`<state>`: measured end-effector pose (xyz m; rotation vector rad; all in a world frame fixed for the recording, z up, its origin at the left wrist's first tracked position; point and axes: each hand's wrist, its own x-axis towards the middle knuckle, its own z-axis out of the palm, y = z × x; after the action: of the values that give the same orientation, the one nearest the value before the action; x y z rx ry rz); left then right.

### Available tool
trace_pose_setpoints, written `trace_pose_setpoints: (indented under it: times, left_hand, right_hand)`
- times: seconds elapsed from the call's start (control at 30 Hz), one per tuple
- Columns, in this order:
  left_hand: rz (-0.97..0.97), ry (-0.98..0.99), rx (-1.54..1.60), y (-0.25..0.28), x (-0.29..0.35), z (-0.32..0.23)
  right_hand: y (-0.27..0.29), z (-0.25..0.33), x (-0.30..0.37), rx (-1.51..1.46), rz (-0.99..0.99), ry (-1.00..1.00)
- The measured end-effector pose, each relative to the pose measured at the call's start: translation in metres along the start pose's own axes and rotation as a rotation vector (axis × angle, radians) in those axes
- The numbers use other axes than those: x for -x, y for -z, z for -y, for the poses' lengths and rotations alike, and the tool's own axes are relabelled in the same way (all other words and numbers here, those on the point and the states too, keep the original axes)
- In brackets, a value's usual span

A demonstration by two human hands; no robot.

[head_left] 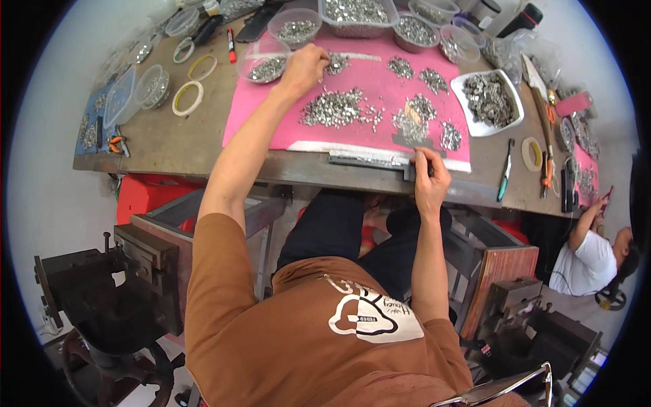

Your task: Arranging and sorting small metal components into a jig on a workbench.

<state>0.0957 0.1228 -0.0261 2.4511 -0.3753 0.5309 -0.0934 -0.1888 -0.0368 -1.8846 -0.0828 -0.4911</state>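
Observation:
My left hand (306,68) reaches across the pink mat (264,125), its fingers drawn together at the edge of a small pile of shiny metal pieces (337,64). What the fingertips hold, if anything, is too small to make out. At the table's front edge my right hand (431,182) is closed around the right end of a long dark bar with a silver strip (366,161), which resembles a caliper. A larger heap of metal pieces (333,108) spreads between the hands. Just beyond my right hand, another pile (411,125) lies by a flat grey piece.
Clear tubs of metal pieces (296,30) line the back; a white bowl (517,112) stands right. Tape rolls (188,98), a red marker (231,46), pliers (119,141) and a teal pen (506,171) lie around. Another person (588,261) sits far right. Vises (146,271) flank me.

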Motion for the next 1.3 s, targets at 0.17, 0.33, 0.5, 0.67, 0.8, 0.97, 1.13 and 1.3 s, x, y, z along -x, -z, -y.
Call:
trace_pose_setpoints:
  times: [0.17,0.33,0.5,0.67,0.8,0.97,1.13,1.3]
  left_hand:
    - [-0.052,0.065,0.232,0.014,0.005,-0.025]
    - [0.178,-0.179,0.347,0.010,0.062,-0.101]
    - [0.210,-0.315,0.337,-0.010,0.100,-0.112]
    - [0.246,-0.081,0.465,0.007,0.106,-0.114]
    - [0.243,-0.046,0.487,0.014,0.112,-0.110]
    - [0.169,0.102,0.513,0.030,0.115,-0.103]
    - [0.131,-0.076,0.302,0.023,0.122,-0.102]
    - [0.151,-0.147,0.143,0.019,0.119,-0.105]
  right_hand:
    - [0.001,-0.001,0.001,-0.010,-0.001,0.000]
    - [0.002,-0.002,0.002,-0.025,-0.010,-0.018]
    - [0.005,0.006,-0.004,0.062,0.063,0.025]
    - [0.000,0.027,-0.028,0.297,0.273,0.283]
    - [-0.025,0.030,-0.044,0.414,0.491,0.299]
    - [-0.043,0.032,-0.042,0.612,0.488,0.317]
    - [-0.045,0.035,-0.044,0.646,0.471,0.364]
    - [-0.038,0.039,-0.049,0.372,0.509,0.148]
